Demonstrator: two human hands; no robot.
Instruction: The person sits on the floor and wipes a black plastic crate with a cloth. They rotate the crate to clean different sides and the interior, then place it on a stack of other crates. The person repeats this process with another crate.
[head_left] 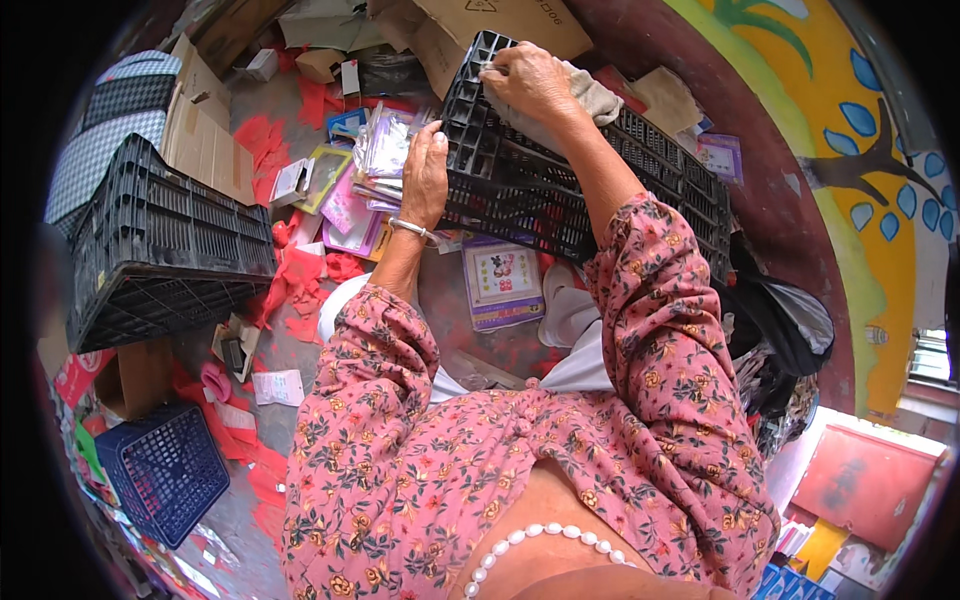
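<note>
A black plastic crate with slatted walls is tilted in front of me. My left hand holds its left side, with the thumb and fingertips at the edge. My right hand is closed on a beige cloth and presses it against the crate's top rim. Part of the cloth hangs over the crate wall behind my wrist. Just past my left hand lies a pile of plastic-wrapped packets. Below the crate, a flat purple-edged packet lies on the floor between my feet.
Another black crate stands at the left, beside cardboard boxes. A blue plastic basket sits at the lower left. Red scraps litter the floor. A large carton is at the back, and a painted wall curves along the right.
</note>
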